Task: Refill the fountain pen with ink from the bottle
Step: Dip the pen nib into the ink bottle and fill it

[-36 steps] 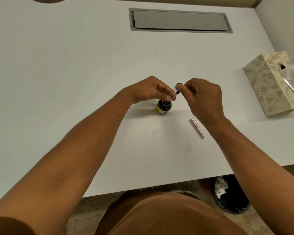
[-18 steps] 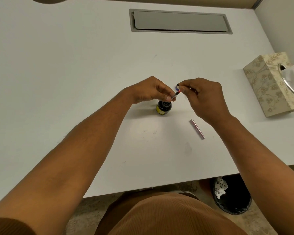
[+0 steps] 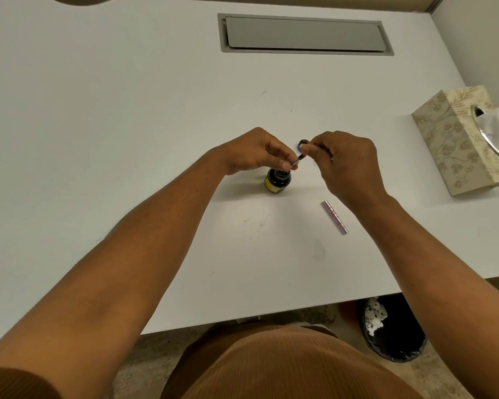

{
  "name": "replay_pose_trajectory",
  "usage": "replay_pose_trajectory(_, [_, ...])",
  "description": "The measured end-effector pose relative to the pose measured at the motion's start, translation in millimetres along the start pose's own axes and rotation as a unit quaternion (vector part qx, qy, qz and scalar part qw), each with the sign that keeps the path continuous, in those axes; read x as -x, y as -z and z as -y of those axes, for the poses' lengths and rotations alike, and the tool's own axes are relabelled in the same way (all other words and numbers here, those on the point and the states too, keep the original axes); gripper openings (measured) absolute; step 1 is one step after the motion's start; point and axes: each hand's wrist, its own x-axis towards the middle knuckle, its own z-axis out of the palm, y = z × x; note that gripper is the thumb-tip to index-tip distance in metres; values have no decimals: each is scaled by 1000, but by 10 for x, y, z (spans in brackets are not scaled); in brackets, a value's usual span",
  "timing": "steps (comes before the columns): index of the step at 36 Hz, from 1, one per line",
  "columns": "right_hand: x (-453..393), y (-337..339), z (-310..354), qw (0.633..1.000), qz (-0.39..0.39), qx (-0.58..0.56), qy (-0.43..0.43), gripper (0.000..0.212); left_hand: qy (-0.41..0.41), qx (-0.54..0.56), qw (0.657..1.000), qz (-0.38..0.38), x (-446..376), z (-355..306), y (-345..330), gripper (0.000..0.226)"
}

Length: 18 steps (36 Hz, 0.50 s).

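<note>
Both hands meet above the open ink bottle (image 3: 277,181). The left hand (image 3: 254,152) pinches the lower part of the fountain pen (image 3: 296,161) between thumb and fingertips, directly over the bottle's mouth; the right hand (image 3: 344,162) pinches the pen's upper end, fingers curled. Compared with the preceding second the right hand has rolled slightly at the wrist while the left has stayed put, which suggests a filler being twisted with the tip at the ink; whether the tip is submerged cannot be told. The bottle stands upright on the worktop (image 3: 127,139) and looks dark with ink. Its cap (image 3: 302,143) lies just behind the hands. The pen's silver barrel (image 3: 334,217) lies apart, near the right wrist. A tissue box (image 3: 455,142) holds tissues; a bin (image 3: 393,331) below holds crumpled paper.
</note>
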Motion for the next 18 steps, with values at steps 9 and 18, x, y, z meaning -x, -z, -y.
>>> replay_pose_trajectory(9, [0,-19,-7,1000,-5,17,1,30,-4,-5,1000,-3,2,7,0,20])
replay_pose_trajectory(18, [10,-5,-1,1000,-17,8,-4,28,1,0,1000,2,-1,7,1,19])
